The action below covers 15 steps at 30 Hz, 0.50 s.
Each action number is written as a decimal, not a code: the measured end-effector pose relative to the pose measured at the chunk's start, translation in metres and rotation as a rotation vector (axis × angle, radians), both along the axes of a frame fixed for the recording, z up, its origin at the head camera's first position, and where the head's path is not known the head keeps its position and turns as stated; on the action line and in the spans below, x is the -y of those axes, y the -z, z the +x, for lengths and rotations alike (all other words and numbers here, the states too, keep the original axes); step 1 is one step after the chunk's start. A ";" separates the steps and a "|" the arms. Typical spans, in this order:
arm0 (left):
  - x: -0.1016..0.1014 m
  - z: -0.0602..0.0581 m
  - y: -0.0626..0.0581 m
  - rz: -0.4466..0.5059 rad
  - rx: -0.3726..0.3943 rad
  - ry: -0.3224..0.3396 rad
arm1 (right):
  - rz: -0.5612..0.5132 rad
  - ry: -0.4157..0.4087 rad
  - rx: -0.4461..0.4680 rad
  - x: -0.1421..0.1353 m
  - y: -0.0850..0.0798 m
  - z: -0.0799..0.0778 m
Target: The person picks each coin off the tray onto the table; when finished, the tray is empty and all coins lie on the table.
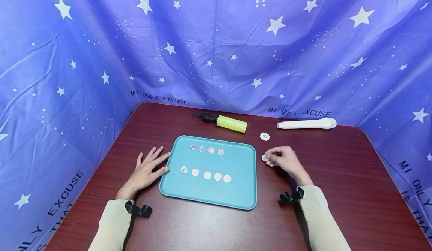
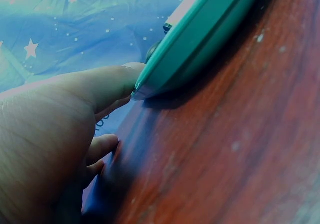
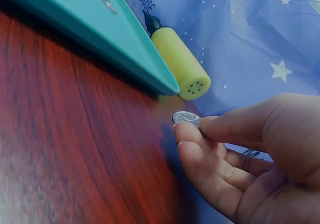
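Right hand (image 1: 287,162) pinches a coin (image 1: 264,157) beside the tray (image 1: 202,193) at three o'clock; slack pinching could drop it. Left hand (image 1: 147,171), spread, touches the tray's nine-o'clock side.

Coins (image 1: 207,175) lie on the tray (image 1: 233,196), pump (image 1: 231,124) behind.

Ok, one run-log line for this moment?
left hand: touching teal tray | right hand: pinching silvery disc beside tray | tray discs: rows of four and five

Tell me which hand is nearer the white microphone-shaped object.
Right. The right hand, pinching a disc, is just nearside of the white microphone-shaped object; the left hand is farther off, touching the tray's left edge.
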<state>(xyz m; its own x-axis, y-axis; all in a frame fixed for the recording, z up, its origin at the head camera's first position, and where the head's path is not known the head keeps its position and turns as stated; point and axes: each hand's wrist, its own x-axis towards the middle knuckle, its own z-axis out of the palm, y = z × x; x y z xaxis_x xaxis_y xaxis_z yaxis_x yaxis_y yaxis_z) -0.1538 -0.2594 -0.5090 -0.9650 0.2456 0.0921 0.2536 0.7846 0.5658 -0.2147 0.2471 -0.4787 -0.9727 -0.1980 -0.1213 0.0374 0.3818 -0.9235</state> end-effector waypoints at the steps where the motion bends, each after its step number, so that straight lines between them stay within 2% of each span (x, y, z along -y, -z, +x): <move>1: 0.000 0.000 0.000 -0.001 -0.003 0.001 | 0.003 0.000 0.003 -0.001 0.001 0.000; 5: 0.001 0.000 0.001 0.002 -0.016 0.000 | 0.001 0.005 0.026 -0.005 0.004 0.000; 10: 0.001 0.000 0.000 0.001 0.003 -0.003 | -0.006 0.015 0.049 -0.005 0.006 -0.001; 15: 0.001 0.000 -0.001 0.002 0.007 0.001 | 0.030 0.037 0.054 -0.004 0.004 -0.001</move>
